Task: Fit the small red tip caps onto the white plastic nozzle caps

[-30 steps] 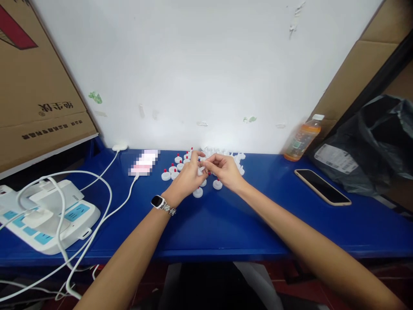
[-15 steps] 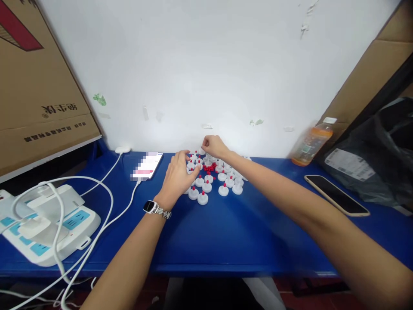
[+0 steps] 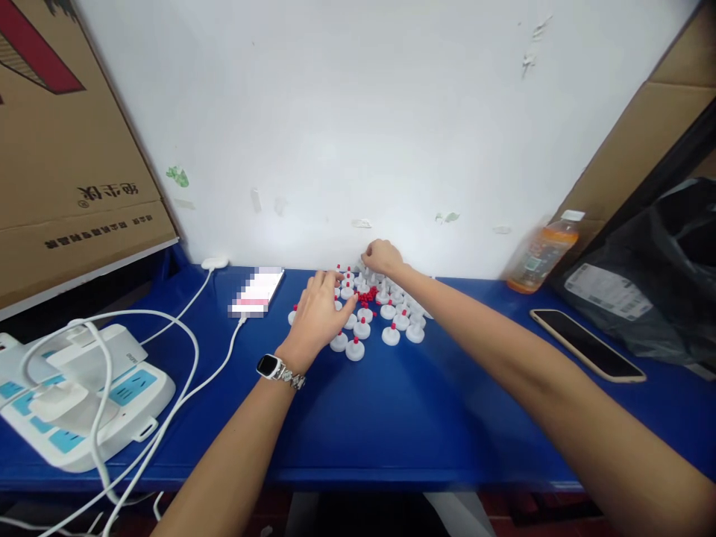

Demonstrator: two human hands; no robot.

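Several small white discs with red tips (image 3: 391, 334) stand in a cluster on the blue table (image 3: 391, 418) near the wall, around a little heap of loose red beads (image 3: 366, 296). My left hand (image 3: 320, 317), with a watch on its wrist, rests over the cluster's left side, fingers curled toward the beads. My right hand (image 3: 381, 256) reaches to the cluster's far edge by the wall, fingers pinched together on a white piece I cannot make out.
A phone on a white cable (image 3: 256, 291) lies left of the cluster. A white power strip (image 3: 83, 395) with cables sits at the left edge. An orange drink bottle (image 3: 540, 253), a dark phone (image 3: 587, 345) and a black bag (image 3: 649, 291) are at the right. Cardboard (image 3: 67, 149) leans on the left.
My hands have parted from in front of me. The right hand has reached to the back of the cluster; the left has dropped onto its left side.
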